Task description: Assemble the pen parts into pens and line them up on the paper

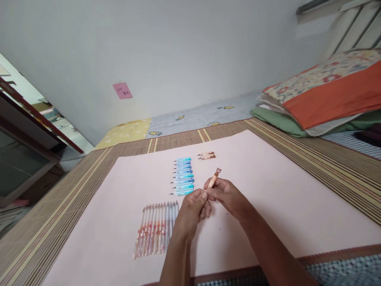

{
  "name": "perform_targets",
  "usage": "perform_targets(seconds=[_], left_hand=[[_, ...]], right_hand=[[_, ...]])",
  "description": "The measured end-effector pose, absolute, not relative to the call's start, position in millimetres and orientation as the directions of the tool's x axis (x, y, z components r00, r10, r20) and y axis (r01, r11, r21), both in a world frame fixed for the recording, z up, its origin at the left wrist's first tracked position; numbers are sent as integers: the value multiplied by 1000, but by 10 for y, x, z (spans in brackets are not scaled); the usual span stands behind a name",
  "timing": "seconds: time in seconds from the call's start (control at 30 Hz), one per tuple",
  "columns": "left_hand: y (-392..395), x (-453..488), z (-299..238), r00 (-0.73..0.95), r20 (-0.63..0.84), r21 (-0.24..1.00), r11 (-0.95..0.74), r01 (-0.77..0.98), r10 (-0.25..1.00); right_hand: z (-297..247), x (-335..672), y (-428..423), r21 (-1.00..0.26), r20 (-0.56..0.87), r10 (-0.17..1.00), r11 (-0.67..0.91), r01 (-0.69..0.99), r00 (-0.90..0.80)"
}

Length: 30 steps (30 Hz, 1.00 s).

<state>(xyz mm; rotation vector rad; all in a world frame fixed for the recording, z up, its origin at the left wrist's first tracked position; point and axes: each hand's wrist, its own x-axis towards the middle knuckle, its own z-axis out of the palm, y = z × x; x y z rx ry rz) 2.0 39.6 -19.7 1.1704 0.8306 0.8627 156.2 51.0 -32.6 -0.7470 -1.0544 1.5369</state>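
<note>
My right hand (224,194) is closed round a short peach-and-brown pen piece (213,180), its decorated brown end tilted up and away. Pressed against it from the left, my left hand (195,208) pinches at the piece's lower end; what lies between those fingertips is hidden. Beyond the hands lie two similar brown pen pieces (207,156), side by side. A column of several blue pen pieces (183,174) with thin dark tips pointing left sits just left of my hands. Nearer me, several clear pen barrels (153,228) with reddish and bluish prints lie in a row, partly behind my left forearm.
Everything lies on a large pale pink sheet (119,186) over a striped mat (68,186). Folded bedding (330,95) is piled at the back right. A pink note (122,90) sticks to the wall behind. Small dark specks dot the sheet near my right wrist.
</note>
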Motion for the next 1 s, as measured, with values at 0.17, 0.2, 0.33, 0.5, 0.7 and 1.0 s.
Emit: perform_targets(seconds=[0.17,0.2,0.33,0.5,0.7,1.0], left_hand=[[370,50,-255,195,102,964,-145,223,976],[359,65,-273,146,152,931,-191,311,978],[354,107,-324,59,245,851,-243,466,968],[423,69,-272,57,56,978,-67,200,997],[451,15,-288,330,-257,956,289,-52,908],[388,146,-329,69,46,996,-51,69,997]], right_hand=[[-360,1497,531,-934,-2,991,-49,-354,-133],[-369,1475,535,-939,-17,994,-52,-340,-107],[-413,1399,562,-952,-11,1000,-18,-305,-23],[-455,1506,614,-963,-4,1000,-4,-268,-1],[-360,1731,602,-962,27,997,45,-268,71],[-377,1665,610,-917,-28,997,1,-400,66]])
